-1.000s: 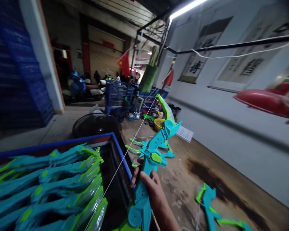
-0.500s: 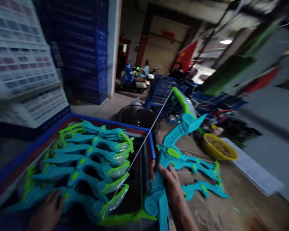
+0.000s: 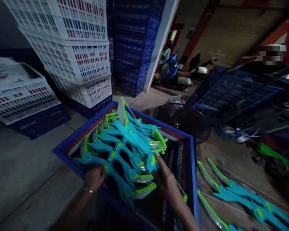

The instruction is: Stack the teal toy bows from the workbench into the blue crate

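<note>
My right hand [image 3: 164,178] grips a teal and lime-green toy bow [image 3: 135,138] by its handle and holds it over a blue crate [image 3: 192,179]. The bow's white string runs along its right side. The crate holds several more teal toy bows [image 3: 115,160] stacked on edge. My left hand [image 3: 94,177] rests on the near end of that stack, fingers curled over one bow. A thin bracelet circles my left wrist.
More strung bows [image 3: 240,199] lie on the worktable to the right. A black fan [image 3: 183,120] stands behind the crate. White crates [image 3: 74,51] and blue crates [image 3: 132,41] are stacked at the back left. A scooter [image 3: 180,75] is parked in the doorway.
My view has swung left and down. My right hand has carried the bow from above the table to over the crate's stack. My left hand has stayed on the stack's near end.
</note>
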Tool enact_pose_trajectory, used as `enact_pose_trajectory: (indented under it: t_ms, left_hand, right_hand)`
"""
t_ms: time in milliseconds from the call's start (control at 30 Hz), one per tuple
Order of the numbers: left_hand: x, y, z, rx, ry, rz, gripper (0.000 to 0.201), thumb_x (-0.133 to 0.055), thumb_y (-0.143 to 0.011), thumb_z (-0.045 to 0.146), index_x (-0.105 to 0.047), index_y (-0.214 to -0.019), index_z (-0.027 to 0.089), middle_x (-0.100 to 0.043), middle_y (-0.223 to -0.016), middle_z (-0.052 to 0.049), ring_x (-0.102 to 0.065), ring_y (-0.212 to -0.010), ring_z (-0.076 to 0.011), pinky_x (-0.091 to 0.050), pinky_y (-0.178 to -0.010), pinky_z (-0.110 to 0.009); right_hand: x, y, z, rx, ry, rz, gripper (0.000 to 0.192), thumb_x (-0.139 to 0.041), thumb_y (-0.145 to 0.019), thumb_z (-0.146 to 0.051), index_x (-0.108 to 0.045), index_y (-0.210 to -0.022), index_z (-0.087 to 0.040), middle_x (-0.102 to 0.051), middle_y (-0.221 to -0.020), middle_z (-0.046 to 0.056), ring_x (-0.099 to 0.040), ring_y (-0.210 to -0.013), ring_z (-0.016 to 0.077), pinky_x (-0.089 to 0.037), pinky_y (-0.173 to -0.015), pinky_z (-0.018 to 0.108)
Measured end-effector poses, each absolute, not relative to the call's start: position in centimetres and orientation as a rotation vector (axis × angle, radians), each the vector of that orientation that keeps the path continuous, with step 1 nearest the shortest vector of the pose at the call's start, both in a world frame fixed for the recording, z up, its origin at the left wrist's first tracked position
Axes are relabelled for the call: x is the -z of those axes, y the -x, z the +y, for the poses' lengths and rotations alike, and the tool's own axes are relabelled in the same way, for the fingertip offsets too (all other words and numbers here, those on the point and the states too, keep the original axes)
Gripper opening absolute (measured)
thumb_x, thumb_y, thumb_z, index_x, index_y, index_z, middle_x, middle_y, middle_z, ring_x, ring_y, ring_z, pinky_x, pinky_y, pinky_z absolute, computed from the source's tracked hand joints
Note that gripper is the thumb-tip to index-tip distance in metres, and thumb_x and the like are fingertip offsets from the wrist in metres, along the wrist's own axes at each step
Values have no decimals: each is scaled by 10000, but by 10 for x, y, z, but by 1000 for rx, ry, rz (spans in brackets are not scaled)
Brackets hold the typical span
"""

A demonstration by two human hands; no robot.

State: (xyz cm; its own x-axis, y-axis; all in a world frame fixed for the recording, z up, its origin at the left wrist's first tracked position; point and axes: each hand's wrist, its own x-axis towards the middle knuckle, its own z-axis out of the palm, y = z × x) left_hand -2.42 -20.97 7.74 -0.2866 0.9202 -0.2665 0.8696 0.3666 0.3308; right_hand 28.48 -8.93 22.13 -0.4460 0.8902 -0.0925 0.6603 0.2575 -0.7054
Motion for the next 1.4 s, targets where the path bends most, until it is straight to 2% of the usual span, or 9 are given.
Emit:
enact_pose_trajectory:
  t_ms: [100,200,333,500,633,800,1000,1200,1400]
  left_hand:
    - [-77,24,-213,-247,-1590,2230,341,-387,-1005,315,-675,-863,200,-741,-888,-78,-713,-851,-239,-476,-734,-324]
    - [-74,25,-218,-347,-1639,2209,335,-398,-1005,302,-645,-800,205,-715,-806,-64,-695,-796,-218,-457,-715,-317]
    - [-72,27,-223,-502,-1714,2133,315,-411,-1008,292,-623,-789,211,-684,-774,-48,-671,-774,-195,-457,-714,-305]
    - [-74,32,-227,-703,-1765,2033,302,-410,-1019,278,-612,-805,208,-662,-769,-41,-659,-763,-177,-496,-724,-294]
    - [-76,45,-232,-822,-1762,2020,262,-395,-1025,244,-631,-918,202,-696,-942,-80,-676,-929,-184,-546,-853,-302]
    - [-76,72,-234,-761,-1779,2074,241,-432,-1012,254,-644,-1109,188,-656,-1218,-143,-611,-1155,-264,-497,-1029,-460]
    - [-65,84,-214,-495,-1952,1869,483,-567,-951,378,-556,-1388,173,-515,-1514,-143,-433,-1414,-302,-377,-1171,-497]
    - [-60,83,-191,-190,-2005,1815,647,-658,-854,288,-501,-1475,202,-469,-1562,-161,-399,-1442,-365,-301,-1153,-606]
    - [-63,87,-174,10,-2076,1775,619,-615,-876,448,-551,-1448,220,-568,-1469,-165,-478,-1360,-372,-306,-1129,-616]
  right_hand:
    - [-170,-249,-110,-808,1643,-2421,637,-522,-949,-184,-368,-1563,-246,-587,-1386,171,-664,-1141,309,-564,-932,433]
    - [-133,-217,-132,-766,1739,-2522,632,-442,-913,-46,-448,-1524,-212,-652,-1197,187,-709,-944,307,-582,-823,429]
    - [-108,-189,-150,-748,1751,-2619,691,-387,-871,43,-432,-1529,-160,-639,-1176,187,-675,-1032,299,-550,-918,418]
    - [-95,-166,-160,-724,1792,-2681,626,-369,-880,40,-460,-1488,-80,-636,-1159,215,-666,-1031,316,-555,-893,428]
    - [-88,-148,-166,-709,1784,-2710,607,-372,-895,28,-473,-1479,-108,-635,-1196,207,-651,-1074,309,-547,-916,423]
    - [-81,-128,-167,-718,1734,-2738,597,-384,-909,3,-468,-1481,-143,-637,-1213,183,-635,-1093,292,-530,-945,407]
    - [-76,-108,-166,-719,1657,-2762,544,-401,-940,-35,-466,-1473,-126,-640,-1205,181,-606,-1125,290,-518,-980,418]
    - [-71,-97,-166,-672,1668,-2809,516,-457,-958,-66,-441,-1474,-72,-636,-1190,197,-613,-1095,308,-558,-902,453]
    - [-69,-90,-170,-598,1688,-2802,517,-514,-956,-88,-427,-1463,-36,-649,-1146,209,-634,-1058,314,-572,-860,485]
